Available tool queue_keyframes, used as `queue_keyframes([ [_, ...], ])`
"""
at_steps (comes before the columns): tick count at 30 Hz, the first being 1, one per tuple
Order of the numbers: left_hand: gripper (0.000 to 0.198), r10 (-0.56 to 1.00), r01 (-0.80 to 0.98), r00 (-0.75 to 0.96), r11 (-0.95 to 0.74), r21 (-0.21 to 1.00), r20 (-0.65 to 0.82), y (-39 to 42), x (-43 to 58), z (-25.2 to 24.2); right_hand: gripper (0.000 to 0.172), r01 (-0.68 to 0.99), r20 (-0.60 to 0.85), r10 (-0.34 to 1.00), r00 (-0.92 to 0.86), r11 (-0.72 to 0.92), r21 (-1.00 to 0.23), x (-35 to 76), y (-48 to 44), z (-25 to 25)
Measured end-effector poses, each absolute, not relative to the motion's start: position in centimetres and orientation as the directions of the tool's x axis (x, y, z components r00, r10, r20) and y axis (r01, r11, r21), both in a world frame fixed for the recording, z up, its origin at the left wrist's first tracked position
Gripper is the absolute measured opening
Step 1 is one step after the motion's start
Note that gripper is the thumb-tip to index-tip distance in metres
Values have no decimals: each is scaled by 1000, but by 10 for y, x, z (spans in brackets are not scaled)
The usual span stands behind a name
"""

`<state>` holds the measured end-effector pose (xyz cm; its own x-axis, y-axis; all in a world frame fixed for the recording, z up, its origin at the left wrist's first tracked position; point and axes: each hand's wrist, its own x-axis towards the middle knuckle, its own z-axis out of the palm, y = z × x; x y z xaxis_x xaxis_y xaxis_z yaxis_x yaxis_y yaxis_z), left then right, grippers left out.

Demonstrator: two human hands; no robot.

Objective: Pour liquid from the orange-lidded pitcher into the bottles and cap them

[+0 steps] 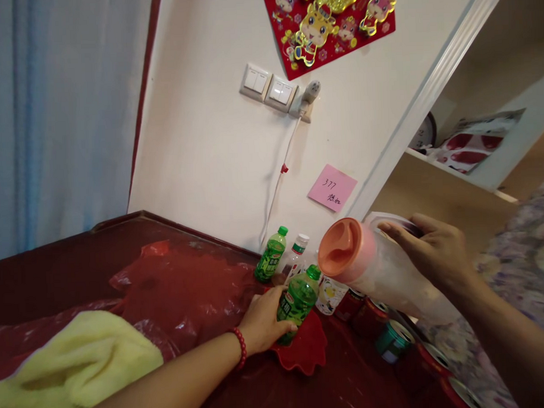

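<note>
My left hand [266,323], with a red bead bracelet at the wrist, is wrapped round a green drink bottle [299,295] with its green cap on. The bottle leans slightly right, over a red scalloped dish [310,345]; whether it touches the dish is hard to see. My right hand [427,246] grips the white handle of a translucent plastic pitcher [390,271]. The pitcher lies tilted in the air with its orange lid [340,249] facing left, above several cans. Its lid is close to the bottle cap, with a gap between them.
Behind stand another green bottle [271,256], a white-capped clear bottle [296,254] and a patterned cup [331,294]. Several cans, one teal [393,341], line the right edge. A yellow towel [94,359] lies at left on the plastic-covered red table [186,290]. A cord [278,183] hangs down the wall.
</note>
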<state>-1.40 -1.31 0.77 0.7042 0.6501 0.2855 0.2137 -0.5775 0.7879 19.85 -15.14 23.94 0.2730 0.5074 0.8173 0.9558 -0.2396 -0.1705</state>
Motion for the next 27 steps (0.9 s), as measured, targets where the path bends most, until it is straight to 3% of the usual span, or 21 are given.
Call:
queue_keyframes([
  [27,69,645,197,699,-587,785,307,-10,-12,3,62,955,825,495,274,-239,-173,200,-152,240],
])
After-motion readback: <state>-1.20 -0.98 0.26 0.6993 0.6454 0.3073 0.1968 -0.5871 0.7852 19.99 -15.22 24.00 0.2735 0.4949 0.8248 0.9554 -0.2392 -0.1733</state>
